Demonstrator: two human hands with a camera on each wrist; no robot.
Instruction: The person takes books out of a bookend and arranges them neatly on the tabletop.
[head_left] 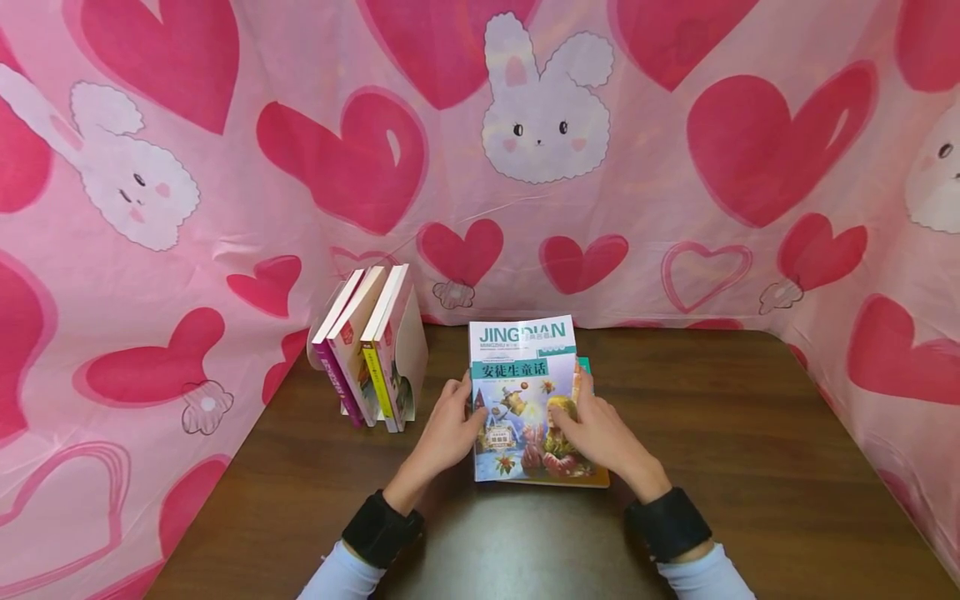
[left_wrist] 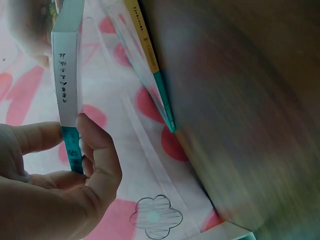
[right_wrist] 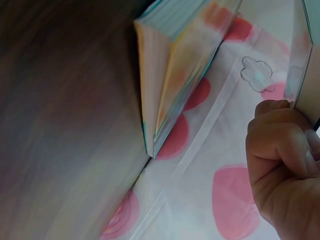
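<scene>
A storybook (head_left: 525,400) with a teal title band and an illustrated cover is held in both hands, above the table. My left hand (head_left: 450,425) grips its left side, thumb on the cover; in the left wrist view the fingers lie round the white and teal spine (left_wrist: 68,85). My right hand (head_left: 603,429) holds the right edge, its thumb also on the cover. A second book (head_left: 597,478), with a yellow and teal spine in the left wrist view, lies on the table beneath and apart from the held one. Its page edges (right_wrist: 175,22) show in the right wrist view.
On the left of the brown wooden table (head_left: 750,467), several books (head_left: 375,358) stand upright in a white book stand (head_left: 415,342). A pink cloth (head_left: 645,167) with hearts and rabbits hangs round the back and sides.
</scene>
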